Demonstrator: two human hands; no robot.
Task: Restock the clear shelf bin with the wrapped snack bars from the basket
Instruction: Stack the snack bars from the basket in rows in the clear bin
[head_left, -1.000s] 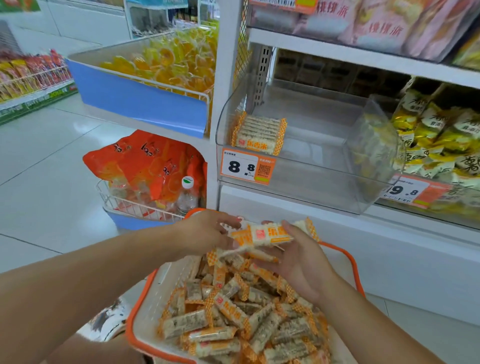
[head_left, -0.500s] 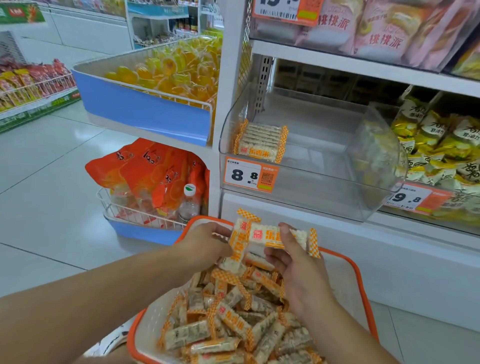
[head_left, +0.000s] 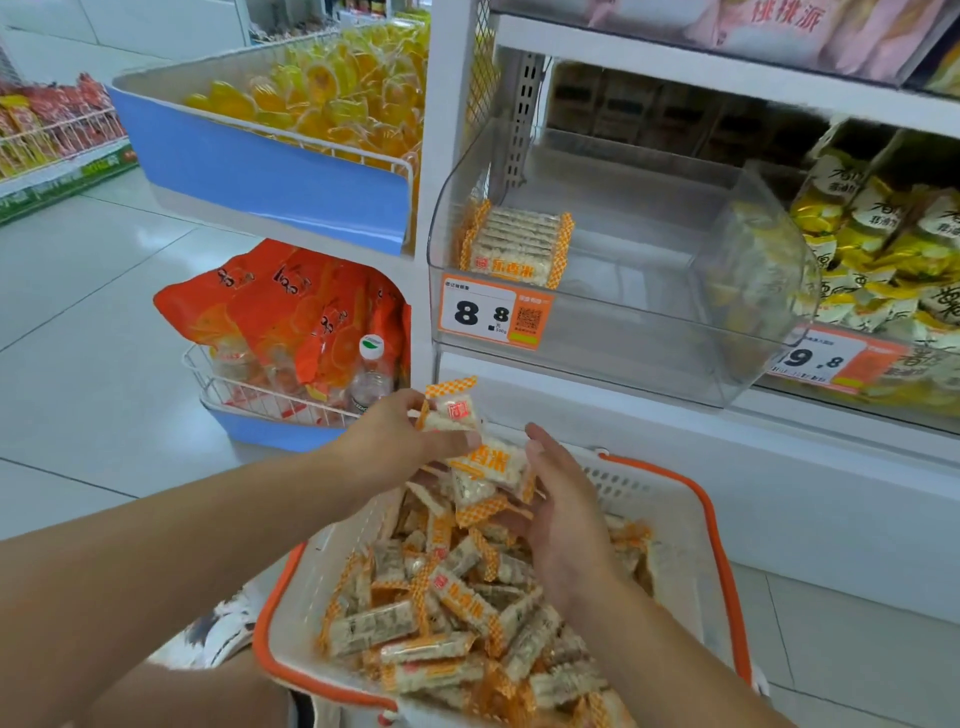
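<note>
Compared with half a second earlier, the bundle of wrapped snack bars (head_left: 485, 462) had swung from lying crosswise between the two hands to standing more on end, and the right thumb no longer lay over it. The left hand (head_left: 395, 441) now pinched a single bar (head_left: 451, 410) by its upper end, thumb and fingers curled on the wrapper, with its orange checked seal sticking up above the fingertips. The right hand (head_left: 561, 519) had opened out: its fingers were straight and together, the palm turned toward the bundle, which leaned against the fingers from the left; whether the palm bore any weight could not be told. Both hands hovered over the far end of the white basket (head_left: 670, 525) with the orange rim, where many more bars (head_left: 447, 613) lay heaped in disorder beneath the wrists. Above and beyond the hands, well apart from them, stood the clear shelf bin (head_left: 649, 353), holding one neat row of bars (head_left: 517, 247) against its left wall, the remainder of its floor bare. An orange price tag (head_left: 493, 312) reading 8.8 was fixed on the bin's front lip, directly below that row.
</note>
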